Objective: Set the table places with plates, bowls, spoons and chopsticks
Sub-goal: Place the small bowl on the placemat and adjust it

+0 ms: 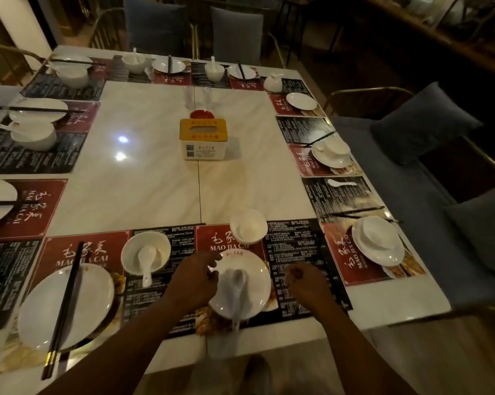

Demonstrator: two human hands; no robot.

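As viewed from the near edge, finds the left hand (196,276) at the left rim of a white plate (254,276), fingers curled by that rim; cannot tell whether gripping or merely touching. Records a white spoon (237,289) lying on this plate, blurred, handle toward the viewer and past the near rim. Places the right hand (303,277) just right of the plate, over a black placemat (306,246), fingers curled into a fist with nothing visible inside. Notes an empty bowl (248,226) just beyond the plate. Logs, to the left, a second bowl (132,252) holding its own spoon (146,259), and a larger plate (93,297) with black chopsticks (65,306) laid across. Logs, to the right, a stacked bowl (378,233) on its plate (390,256), with a chopstick pair (354,213) and a loose spoon (341,183) on the mat beyond. Marks a yellow-topped tissue box (202,139) at the centre of the table (143,178). Observes set places along the far edge, detail too small.
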